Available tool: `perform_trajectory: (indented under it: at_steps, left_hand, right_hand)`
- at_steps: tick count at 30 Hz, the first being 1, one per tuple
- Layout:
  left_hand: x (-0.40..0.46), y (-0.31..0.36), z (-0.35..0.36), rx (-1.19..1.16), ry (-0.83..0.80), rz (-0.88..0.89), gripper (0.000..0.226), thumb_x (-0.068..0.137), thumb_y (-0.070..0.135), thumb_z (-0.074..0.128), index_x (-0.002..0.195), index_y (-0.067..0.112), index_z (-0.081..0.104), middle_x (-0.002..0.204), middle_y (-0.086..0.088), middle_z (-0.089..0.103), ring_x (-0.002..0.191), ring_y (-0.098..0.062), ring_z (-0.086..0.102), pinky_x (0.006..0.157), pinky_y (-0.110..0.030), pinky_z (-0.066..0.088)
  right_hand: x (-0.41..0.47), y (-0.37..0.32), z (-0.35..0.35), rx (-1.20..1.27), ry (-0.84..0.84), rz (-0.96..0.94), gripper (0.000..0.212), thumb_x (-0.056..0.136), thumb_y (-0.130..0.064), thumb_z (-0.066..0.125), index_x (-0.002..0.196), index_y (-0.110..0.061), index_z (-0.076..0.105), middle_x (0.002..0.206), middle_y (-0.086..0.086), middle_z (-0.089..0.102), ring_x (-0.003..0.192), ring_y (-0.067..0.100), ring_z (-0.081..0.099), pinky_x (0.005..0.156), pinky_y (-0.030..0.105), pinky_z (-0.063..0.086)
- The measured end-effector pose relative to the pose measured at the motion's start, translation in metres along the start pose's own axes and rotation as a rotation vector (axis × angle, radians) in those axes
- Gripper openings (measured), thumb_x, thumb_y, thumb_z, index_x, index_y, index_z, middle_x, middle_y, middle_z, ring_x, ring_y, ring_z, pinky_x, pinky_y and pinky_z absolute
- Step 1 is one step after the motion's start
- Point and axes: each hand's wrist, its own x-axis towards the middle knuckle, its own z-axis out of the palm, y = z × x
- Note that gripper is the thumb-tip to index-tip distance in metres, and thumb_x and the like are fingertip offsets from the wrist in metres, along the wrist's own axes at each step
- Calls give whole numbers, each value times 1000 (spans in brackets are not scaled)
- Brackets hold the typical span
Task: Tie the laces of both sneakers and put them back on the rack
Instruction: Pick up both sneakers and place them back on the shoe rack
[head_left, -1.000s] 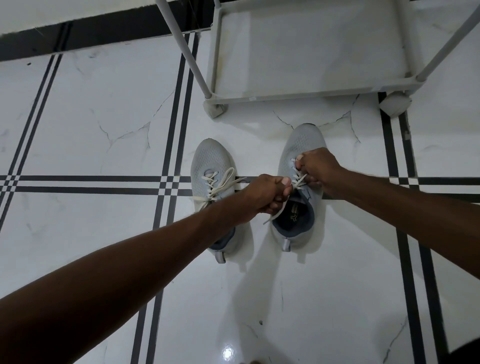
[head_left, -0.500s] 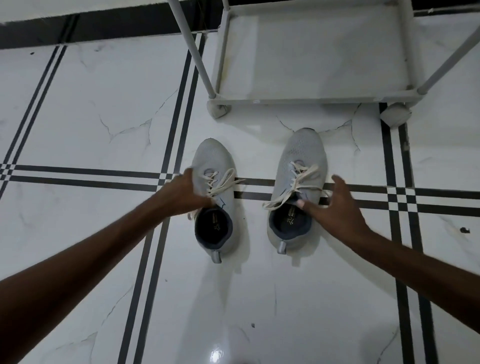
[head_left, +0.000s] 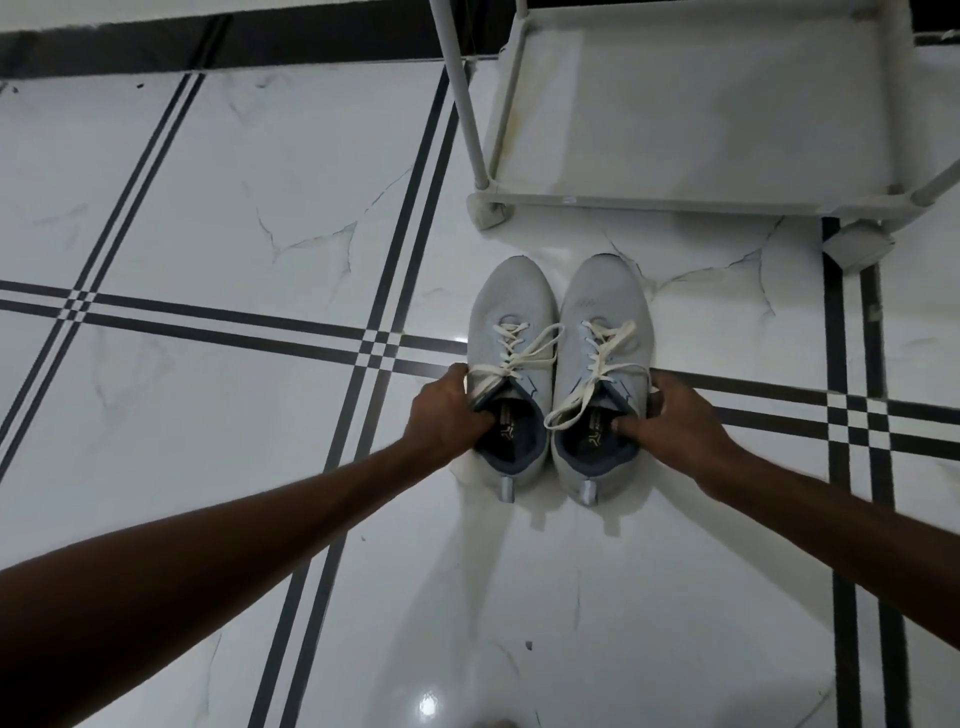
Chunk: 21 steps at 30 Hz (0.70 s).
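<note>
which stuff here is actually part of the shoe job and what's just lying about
Part of the job:
- left sneaker, gripped at the collar by the left hand
- right sneaker, gripped at the collar by the right hand
- both sets of laces, tied
- rack, bottom shelf bare in what shows

Just there:
- tiled floor with dark stripes; nothing else loose in view

A glossy white marble-look floor (head_left: 218, 197) fills the frame, veined with thin grey cracks and crossed by bands (head_left: 234, 327) of triple black lines that meet in small checkers. Along the top edge runs a black skirting strip (head_left: 156, 44). A bright glare spot (head_left: 427, 705) (some lamp overhead) shines at bottom centre. The light is dim overall.
</note>
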Motion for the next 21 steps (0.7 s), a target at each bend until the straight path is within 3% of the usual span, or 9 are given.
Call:
perform_trajectory:
  at_steps: [6,12,16,21]
  left_hand:
    - [-9,1,-4,-142,-17,12,59,74,18,71,131,18,55,74,5,64,74,-18,61,63,-26,43]
    - [-26,19,-35,-243,12,104,57,73,24,73,128,27,57,84,9,67,77,-7,64,61,-17,43]
    - [-54,52,-87,-327,41,114,58,75,21,73,129,33,59,86,12,69,78,-2,65,57,-4,42]
    - [-105,97,-161,-405,53,108,57,73,20,72,126,40,60,81,10,72,76,-6,68,65,-16,49]
  right_hand:
    - [-1,0,-9,-51,12,-30,45,76,-18,75,119,-18,62,106,6,70,100,27,65,85,37,52]
    - [-20,-19,-37,-70,20,-88,48,76,-16,76,121,-19,62,107,2,71,99,24,68,87,40,55]
    - [-56,-72,-78,-84,31,-134,50,78,-16,76,125,-22,59,106,-1,69,98,20,66,84,33,50]
    - [-118,-140,-130,-40,35,-119,50,78,-14,76,125,-25,60,107,-3,70,97,17,68,80,30,49]
